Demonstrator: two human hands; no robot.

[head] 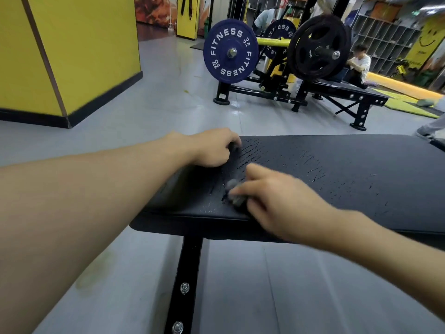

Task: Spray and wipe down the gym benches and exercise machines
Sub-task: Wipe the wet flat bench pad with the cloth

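Bench pad (349, 194) spans the middle, already sprayed: wet streaks (301, 162) glisten from its centre toward 3 o'clock. Right grip (277, 201) clenches a grey cloth (236, 194) on the pad's left end (blurred, likely mid-wipe). Left grip (212, 148), at 11 o'clock of the cloth, rests curled on the pad; whether it holds anything I cannot tell. Most of the pad, and the plate machine (277, 56) at 1 o'clock, look unwiped.

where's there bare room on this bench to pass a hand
The bench pad is bare right of the right hand, out to the picture's edge, though streaked wet. Its left end is crowded: left hand at the far edge, grey cloth near the front.
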